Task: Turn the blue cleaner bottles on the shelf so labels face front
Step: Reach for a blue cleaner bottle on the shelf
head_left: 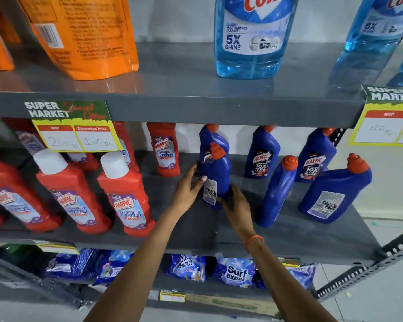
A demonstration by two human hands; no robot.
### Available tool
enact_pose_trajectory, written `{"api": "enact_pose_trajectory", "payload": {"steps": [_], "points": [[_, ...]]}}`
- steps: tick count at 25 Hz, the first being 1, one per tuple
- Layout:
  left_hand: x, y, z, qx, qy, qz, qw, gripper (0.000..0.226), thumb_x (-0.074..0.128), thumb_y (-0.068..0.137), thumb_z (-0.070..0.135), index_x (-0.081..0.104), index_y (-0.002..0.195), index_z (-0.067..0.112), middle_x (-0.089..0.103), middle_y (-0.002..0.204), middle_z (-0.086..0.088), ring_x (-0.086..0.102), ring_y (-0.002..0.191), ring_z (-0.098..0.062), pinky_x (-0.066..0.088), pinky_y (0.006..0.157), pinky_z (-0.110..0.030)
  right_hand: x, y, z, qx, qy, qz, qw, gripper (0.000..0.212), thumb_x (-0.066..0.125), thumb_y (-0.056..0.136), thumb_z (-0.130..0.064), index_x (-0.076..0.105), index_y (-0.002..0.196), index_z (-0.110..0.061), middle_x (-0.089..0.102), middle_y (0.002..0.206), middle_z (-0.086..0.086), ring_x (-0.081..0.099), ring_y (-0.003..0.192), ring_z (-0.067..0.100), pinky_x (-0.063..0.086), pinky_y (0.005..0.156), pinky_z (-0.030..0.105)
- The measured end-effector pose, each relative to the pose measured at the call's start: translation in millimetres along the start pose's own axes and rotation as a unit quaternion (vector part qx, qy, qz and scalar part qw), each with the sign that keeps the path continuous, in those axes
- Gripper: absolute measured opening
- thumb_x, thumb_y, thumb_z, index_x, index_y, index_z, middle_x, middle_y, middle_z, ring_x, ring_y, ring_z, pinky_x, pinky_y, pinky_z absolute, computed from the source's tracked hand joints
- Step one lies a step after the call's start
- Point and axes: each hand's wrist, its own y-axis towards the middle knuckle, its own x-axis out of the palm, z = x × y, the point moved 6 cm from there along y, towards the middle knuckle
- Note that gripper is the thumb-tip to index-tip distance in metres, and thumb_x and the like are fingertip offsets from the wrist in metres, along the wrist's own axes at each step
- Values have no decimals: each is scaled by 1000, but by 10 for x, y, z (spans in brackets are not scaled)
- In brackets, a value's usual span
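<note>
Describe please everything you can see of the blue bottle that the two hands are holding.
The held blue bottle looks like glossy plastic, with an angled neck and an orange-red cap. It stands about upright on the grey middle shelf, in front of another blue bottle. Its white back label with small print is turned to the front-left, so the front label is hidden. The left hand grips its left side, and the right hand holds its lower right.
</note>
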Motion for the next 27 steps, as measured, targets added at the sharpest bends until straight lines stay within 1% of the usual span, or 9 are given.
{"api": "enact_pose_trajectory", "payload": {"steps": [6,10,12,15,17,20,22,24,27], "points": [[-20,40,48,-17,29,-58,998,59,54,91,19,24,143,21,40,144,-12,54,113,-16,44,101,-38,-37,20,26,-4,2,-29,1000,37,64,84,-11,52,118,-6,64,117,17,61,104,30,49,89,40],[70,-35,78,-22,-42,3,999,69,67,82,12,30,140,15,48,137,-13,53,118,-22,51,93,-36,-41,-8,27,5,32,-39,999,34,62,85,-8,52,118,-7,64,116,16,62,105,29,50,92,44],[62,4,103,-28,-74,6,997,67,73,77,13,38,134,15,53,131,-8,54,118,-21,53,86,-28,-37,-10,8,4,34,-43,998,33,61,86,-9,51,118,-7,63,117,15,61,105,28,50,91,41],[-9,121,109,-61,-114,-58,990,64,76,73,12,43,127,22,56,124,3,56,112,-11,49,84,-19,-36,-13,14,3,34,-47,998,33,60,87,-11,51,118,-7,62,118,16,60,105,28,50,91,42],[-51,191,130,-70,-84,-103,989,63,78,70,12,48,123,26,59,118,8,57,112,-11,51,83,-18,-33,-29,25,2,40,-48,998,30,58,89,-11,50,118,-9,62,116,15,60,104,27,49,92,43],[-70,228,180,-77,-38,-126,988,53,82,65,15,55,107,33,64,115,4,62,101,-3,53,68,-11,-6,-64,30,-9,50,-47,998,27,52,91,-9,49,119,-9,61,116,14,59,105,28,48,93,44],[-67,192,200,-67,-38,-87,993,49,84,61,16,57,98,33,67,115,-3,65,89,2,54,66,-13,-5,-84,33,-14,56,-40,998,28,48,93,-8,47,121,-9,60,118,12,58,107,28,47,95,41],[-54,103,205,-54,-52,-15,997,44,87,58,17,58,89,30,70,107,-8,68,83,-4,59,72,-27,3,-119,13,-14,62,-23,998,31,48,94,-12,44,124,-11,59,121,9,58,108,24,47,97,43],[-57,-15,304,-51,-66,88,993,44,89,52,24,58,82,26,72,93,-6,69,83,-20,58,79,-44,83,-223,-81,-27,15,9,999,70,66,83,-22,28,140,-9,46,137,14,45,125,26,40,107,43]]}}
